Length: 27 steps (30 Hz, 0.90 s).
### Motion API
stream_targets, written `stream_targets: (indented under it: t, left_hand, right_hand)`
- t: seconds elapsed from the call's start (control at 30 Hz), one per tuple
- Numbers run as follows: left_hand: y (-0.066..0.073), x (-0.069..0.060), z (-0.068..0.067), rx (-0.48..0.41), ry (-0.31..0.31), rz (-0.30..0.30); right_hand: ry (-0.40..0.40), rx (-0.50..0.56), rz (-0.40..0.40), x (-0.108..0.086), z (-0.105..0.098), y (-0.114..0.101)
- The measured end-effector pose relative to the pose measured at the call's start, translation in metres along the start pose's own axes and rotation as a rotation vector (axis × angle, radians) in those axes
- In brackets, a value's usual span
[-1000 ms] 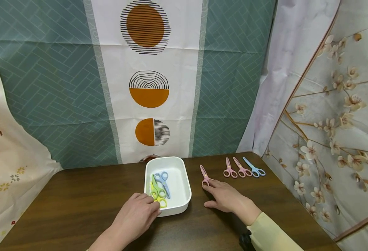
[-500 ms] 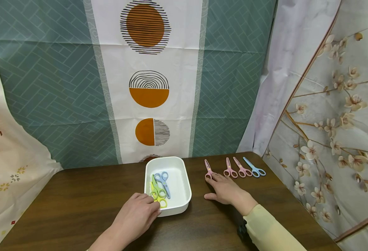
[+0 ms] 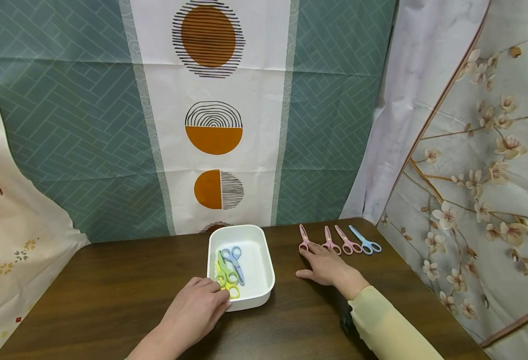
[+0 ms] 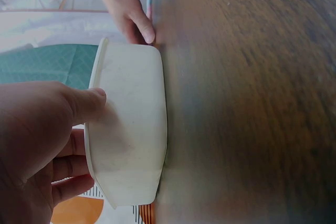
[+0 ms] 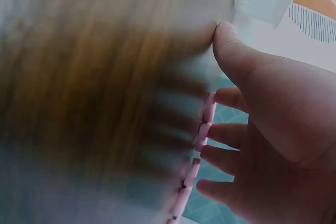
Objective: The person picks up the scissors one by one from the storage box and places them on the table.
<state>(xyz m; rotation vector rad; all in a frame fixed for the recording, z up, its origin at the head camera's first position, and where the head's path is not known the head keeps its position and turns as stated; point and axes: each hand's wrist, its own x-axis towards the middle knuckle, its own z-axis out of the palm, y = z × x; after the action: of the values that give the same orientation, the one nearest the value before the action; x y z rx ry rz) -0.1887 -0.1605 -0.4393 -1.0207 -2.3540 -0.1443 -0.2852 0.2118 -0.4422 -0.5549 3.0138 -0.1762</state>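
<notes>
At the front left corner of a white plastic tray, my left hand pinches the rim, thumb outside and fingers behind the wall in the left wrist view. Inside lie blue scissors, green scissors and partly covered yellow scissors. My right hand lies low over the table, its fingers extended. Its fingertips touch the handles of pink scissors, whose blades point away from me; part of the handles is hidden under the fingers.
Right of those scissors, two more pink scissors and blue scissors lie in a row near the back edge of the brown table. A patterned curtain hangs behind, and a floral one at the right.
My right hand has slid the pink scissors away from me and to the right, towards the other scissors in the row. My left hand and the tray have stayed in place.
</notes>
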Motion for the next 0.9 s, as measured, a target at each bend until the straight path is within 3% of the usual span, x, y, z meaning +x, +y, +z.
stream_targets:
  t: [0.6, 0.9]
  left_hand:
    - [0.000, 0.001, 0.001, -0.002, -0.017, -0.004]
    - [0.000, 0.001, 0.001, 0.002, -0.001, 0.005]
  right_hand:
    - [0.072, -0.002, -0.062, -0.009, 0.005, 0.012]
    - [0.060, -0.012, -0.061, -0.013, 0.005, 0.016]
